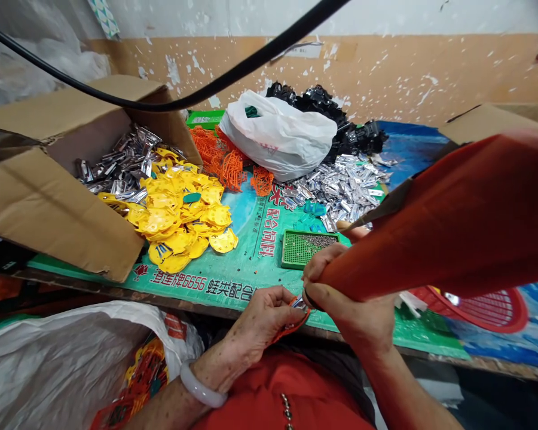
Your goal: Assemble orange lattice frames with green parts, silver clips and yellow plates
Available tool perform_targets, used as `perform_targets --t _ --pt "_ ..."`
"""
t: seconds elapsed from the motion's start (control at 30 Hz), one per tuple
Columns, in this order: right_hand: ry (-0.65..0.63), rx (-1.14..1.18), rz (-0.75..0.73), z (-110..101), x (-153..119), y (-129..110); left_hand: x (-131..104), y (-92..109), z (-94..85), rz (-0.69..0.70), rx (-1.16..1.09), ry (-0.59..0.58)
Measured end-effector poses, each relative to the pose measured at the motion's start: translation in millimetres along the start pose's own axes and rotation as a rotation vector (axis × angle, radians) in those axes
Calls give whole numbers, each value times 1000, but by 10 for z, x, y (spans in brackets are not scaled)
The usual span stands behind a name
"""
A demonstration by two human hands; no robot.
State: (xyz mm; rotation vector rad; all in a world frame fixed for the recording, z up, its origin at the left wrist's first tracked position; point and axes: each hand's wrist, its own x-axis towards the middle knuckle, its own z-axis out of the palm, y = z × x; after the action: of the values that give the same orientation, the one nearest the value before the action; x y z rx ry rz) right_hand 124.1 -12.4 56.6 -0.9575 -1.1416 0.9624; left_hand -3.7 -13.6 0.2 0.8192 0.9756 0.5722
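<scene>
My left hand [269, 319] pinches a small orange plastic piece [291, 330] with a shiny metal part [298, 303] on it, just past the table's front edge. My right hand [358, 316] is wrapped round the narrow front end of a large red power screwdriver [434, 230]. Its tip end meets the metal part by my left fingertips, and the bit itself is hidden by my fingers. Just beyond my hands sits a green tray [291, 258] with many small screws [320, 240] in it.
Yellow plastic pieces [179, 209] spill from a cardboard box [58, 209] at left. Metal clips [345, 182], a white plastic bag [280, 137], orange pieces [231, 170] and black parts [363, 137] are heaped behind. At right is a red basket [497, 313]; a black cable [170, 106] hangs across.
</scene>
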Motion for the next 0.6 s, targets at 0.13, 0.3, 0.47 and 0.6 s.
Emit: perform_targets --t 0.13,0.3,0.47,0.6 --pt "40 36 -8 10 2 35 0 6 -15 -28 -130 11" --pt "9 26 -28 -46 -12 42 -42 103 -24 -21 -58 11" --pt "1 147 -77 -127 54 -161 -133 199 -47 210 412 58" --pt "202 117 -66 -226 167 -204 -177 125 -98 686 936 217"
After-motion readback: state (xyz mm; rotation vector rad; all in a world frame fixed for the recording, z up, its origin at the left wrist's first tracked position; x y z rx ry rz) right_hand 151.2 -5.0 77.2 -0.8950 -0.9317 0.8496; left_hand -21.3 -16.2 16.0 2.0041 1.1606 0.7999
